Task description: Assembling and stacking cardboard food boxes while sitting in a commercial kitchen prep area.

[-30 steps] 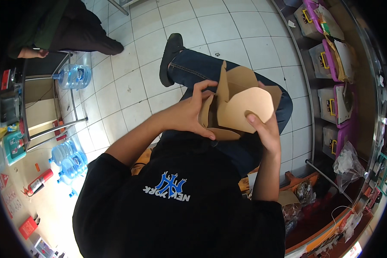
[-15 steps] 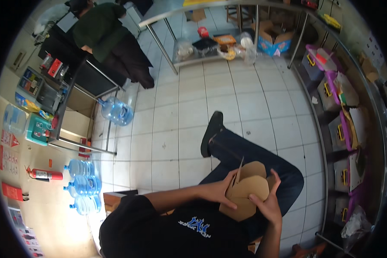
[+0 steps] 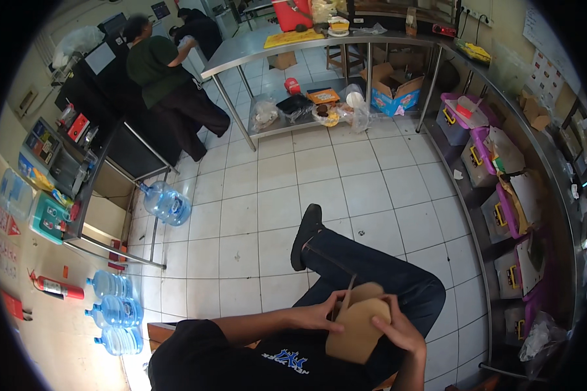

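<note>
Two hands on a half-folded box

A brown cardboard food box [image 3: 359,329] is held over the lap, just above the jeans [image 3: 372,277]. It is gripped on both sides: left hand [image 3: 316,318] is closed on the left edge by the raised flap [image 3: 349,290], right hand [image 3: 398,329] is pressed over the lid w/ fingers curled round the right side. Flap stands upright, not tucked. For a clean fold, box should prob. be kept steady against the thigh, pressure kept even, flap eased along its crease, not forced.
</note>
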Demonstrator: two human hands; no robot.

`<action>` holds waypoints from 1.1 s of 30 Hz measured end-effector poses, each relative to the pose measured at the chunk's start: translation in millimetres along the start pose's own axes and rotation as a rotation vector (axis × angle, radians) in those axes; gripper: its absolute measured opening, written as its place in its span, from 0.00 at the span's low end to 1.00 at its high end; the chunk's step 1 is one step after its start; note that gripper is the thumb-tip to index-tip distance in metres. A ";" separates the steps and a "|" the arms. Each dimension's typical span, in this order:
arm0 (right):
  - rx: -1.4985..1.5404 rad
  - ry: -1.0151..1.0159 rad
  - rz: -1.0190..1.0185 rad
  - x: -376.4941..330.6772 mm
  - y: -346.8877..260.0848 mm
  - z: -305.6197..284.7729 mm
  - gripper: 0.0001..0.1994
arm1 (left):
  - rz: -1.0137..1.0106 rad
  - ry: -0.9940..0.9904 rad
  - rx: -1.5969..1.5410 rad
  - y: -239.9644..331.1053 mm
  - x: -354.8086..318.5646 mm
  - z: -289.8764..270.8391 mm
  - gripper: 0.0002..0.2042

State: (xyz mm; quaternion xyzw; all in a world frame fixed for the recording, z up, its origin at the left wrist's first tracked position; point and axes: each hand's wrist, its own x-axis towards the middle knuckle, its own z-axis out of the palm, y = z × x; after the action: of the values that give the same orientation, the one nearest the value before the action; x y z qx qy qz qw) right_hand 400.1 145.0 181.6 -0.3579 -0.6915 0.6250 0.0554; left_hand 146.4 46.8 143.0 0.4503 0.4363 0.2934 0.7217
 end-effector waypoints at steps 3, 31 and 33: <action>-0.098 -0.043 0.026 -4.8 0.9 2.1 0.37 | 0.081 0.061 -0.060 16.8 8.6 -3.5 0.52; 0.169 -0.239 -0.091 -3.1 17.0 3.0 0.47 | -0.004 0.374 -0.195 6.1 -61.2 -13.7 0.42; 0.291 -0.153 -0.108 -9.4 0.0 -6.2 0.49 | 0.315 0.567 0.667 -38.3 -130.6 -76.7 0.27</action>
State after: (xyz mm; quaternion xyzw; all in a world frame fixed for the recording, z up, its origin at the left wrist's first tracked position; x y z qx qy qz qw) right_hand 410.3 144.8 186.4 -0.2599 -0.6141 0.7401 0.0873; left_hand 20.6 -45.8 139.6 0.6206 0.6131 0.3546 0.3364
